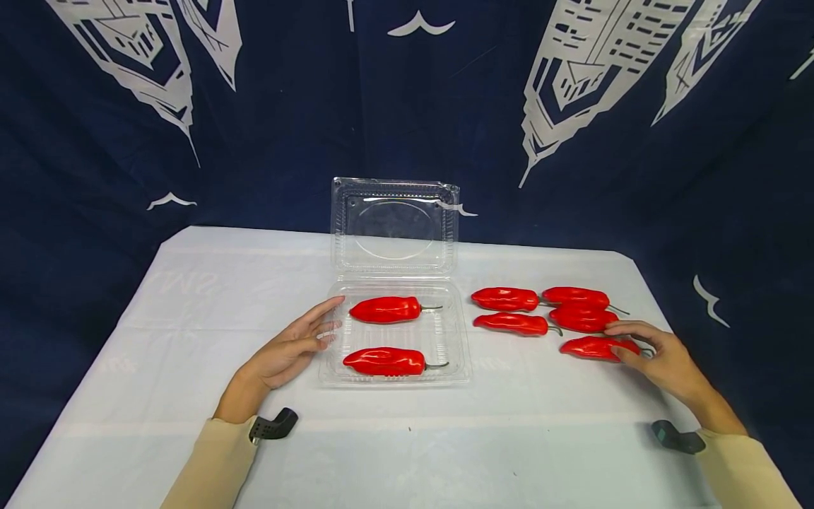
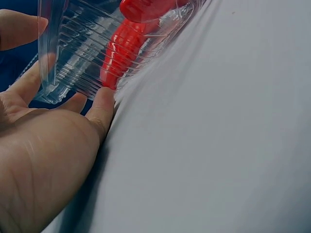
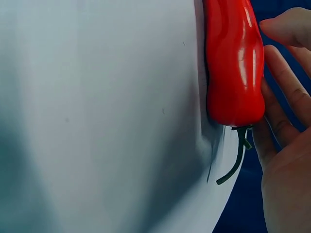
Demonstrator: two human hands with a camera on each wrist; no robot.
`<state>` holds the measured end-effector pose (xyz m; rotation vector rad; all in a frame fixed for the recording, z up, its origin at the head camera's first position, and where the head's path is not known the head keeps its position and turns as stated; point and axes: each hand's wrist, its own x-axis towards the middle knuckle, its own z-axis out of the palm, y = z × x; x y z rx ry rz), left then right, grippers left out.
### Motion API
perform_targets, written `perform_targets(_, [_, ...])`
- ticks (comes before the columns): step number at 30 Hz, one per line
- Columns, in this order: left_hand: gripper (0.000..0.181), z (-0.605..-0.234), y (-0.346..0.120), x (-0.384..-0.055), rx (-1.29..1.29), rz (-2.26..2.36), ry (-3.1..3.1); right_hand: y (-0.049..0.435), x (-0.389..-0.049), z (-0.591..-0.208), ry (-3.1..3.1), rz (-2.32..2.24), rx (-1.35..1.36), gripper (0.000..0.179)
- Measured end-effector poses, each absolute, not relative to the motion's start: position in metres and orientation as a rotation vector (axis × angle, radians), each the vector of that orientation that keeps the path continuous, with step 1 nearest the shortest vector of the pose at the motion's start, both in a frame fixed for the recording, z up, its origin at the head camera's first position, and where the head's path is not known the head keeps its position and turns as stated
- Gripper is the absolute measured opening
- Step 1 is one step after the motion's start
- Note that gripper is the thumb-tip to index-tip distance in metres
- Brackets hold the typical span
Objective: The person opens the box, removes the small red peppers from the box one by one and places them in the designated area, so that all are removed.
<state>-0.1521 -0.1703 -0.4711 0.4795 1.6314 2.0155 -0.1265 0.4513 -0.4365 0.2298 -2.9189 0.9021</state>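
Note:
A clear plastic clamshell box lies with its lid raised at the back. In its base are two red peppers, one towards the back and one towards the front, stems pointing right. My left hand is at the box's left side, fingers extended and touching its edge; the left wrist view shows fingertips against the ribbed wall. Over at the right, my right hand reaches over the nearest loose red pepper, thumb and fingers spread about it. This pepper rests on the table.
Several more red peppers lie right of the box, including one at the back left, one in front of it and one beside my right fingers. A white cloth covers the table. Behind hangs a dark blue printed curtain.

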Motion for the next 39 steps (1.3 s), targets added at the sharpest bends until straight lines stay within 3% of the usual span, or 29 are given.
perform_targets(27, [0.075, -0.471, -0.169, -0.153, 0.474, 2.009, 1.635, 0.449, -0.128, -0.426, -2.94, 0.916, 0.212, 0.031])
perform_targets(39, [0.077, -0.472, -0.171, -0.152, 0.486, 2.015, 1.639, 0.435, -0.132, -0.419, -2.88, 0.935, 0.344, 0.033])
